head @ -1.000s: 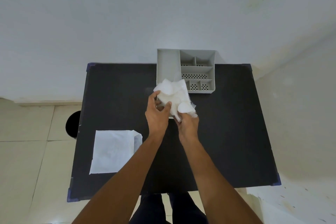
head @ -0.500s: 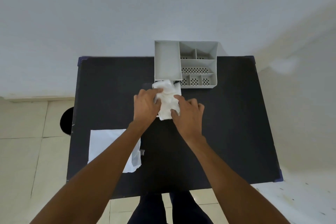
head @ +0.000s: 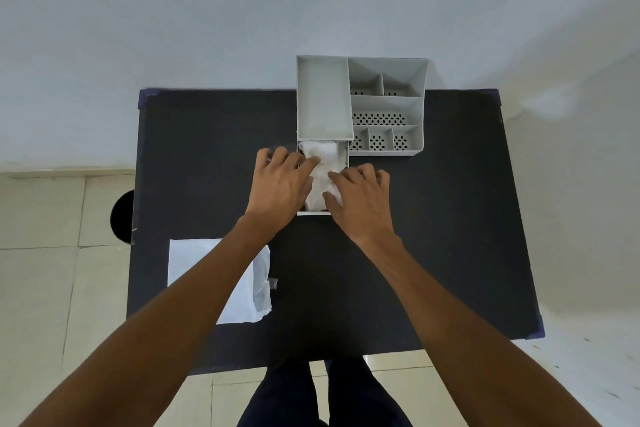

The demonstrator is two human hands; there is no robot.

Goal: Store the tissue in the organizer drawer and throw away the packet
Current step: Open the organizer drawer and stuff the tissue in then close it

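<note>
bench: black top (head: 433,236), fills most of the view under both hands, blue corner caps at the far edges
room: plain pale wall beyond the hands, cream floor tiles (head: 45,270) off to the left and down near the legs
organizer: grey plastic organizer (head: 386,107) just past the fingertips at the bench's far edge, open compartments on its right side, some with perforated walls
drawer: pulled-out drawer (head: 313,212) sits right under the hands, front lip showing between the wrists
tissue: white tissue (head: 323,170) bunched up inside the drawer, between the two hands
left hand: left hand (head: 282,184) palm down, fingers loosely spread, fingertips pressing the tissue's left side
right hand: right hand (head: 360,198) same deal, flat and spread, fingertips on the tissue's right side, not really gripping it
packet: flat white packet (head: 194,263) on the bench below the left hand, partly hidden by the left forearm
bin: dark round bin (head: 122,218) on the floor, left of the left hand, half behind the bench edge
</note>
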